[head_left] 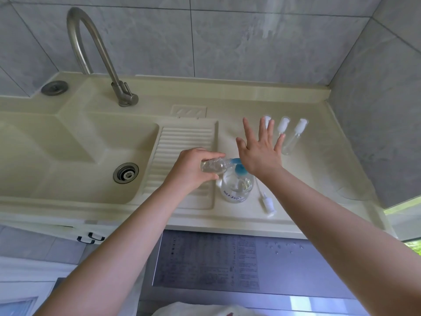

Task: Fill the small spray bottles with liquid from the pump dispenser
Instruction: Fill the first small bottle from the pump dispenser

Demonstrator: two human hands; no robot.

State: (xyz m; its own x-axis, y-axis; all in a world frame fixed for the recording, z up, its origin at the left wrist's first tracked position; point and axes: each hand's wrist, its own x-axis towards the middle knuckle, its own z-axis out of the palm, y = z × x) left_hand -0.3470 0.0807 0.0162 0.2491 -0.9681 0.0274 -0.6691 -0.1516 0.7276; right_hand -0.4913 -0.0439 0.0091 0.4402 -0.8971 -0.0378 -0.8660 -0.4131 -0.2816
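Clear spray bottle in left hand, at blue pump.

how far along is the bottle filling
Done: nothing visibly finished. In hand: left hand holds an uncapped small bottle at the blue pump spout; right hand presses the pump. Left: three capped bottles on the counter look empty, and a loose spray cap awaits refitting.

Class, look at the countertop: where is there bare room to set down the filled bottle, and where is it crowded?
Bare counter lies right of the loose spray cap, toward the wall, below the capped bottles. The ribbed drainboard near the tap is free too. It is crowded around the pump dispenser, where both hands work.
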